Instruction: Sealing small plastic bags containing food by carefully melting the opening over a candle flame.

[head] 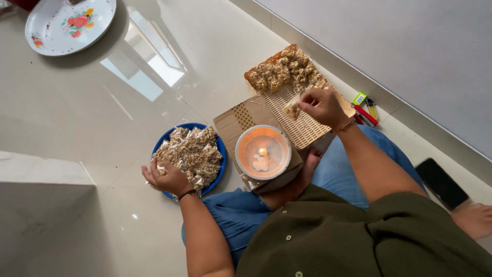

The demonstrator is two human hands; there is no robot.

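Clear packet (292, 109) under right hand (322, 106)

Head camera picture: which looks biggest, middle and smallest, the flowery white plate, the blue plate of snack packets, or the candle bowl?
Largest to smallest, as they look:
1. flowery white plate, though its edge is cut off by the picture
2. blue plate, which the left hand touches
3. candle bowl
The plates look close in size, so that order is unsure.

Open floor (102, 102) extends left of the blue bowl (219, 154) toward the floral plate (69, 23), while passage on the right is obstructed by the candle dish (263, 152), the cardboard piece (233, 123), the woven tray (302, 125), the lighters (366, 109) and the wall (400, 46).
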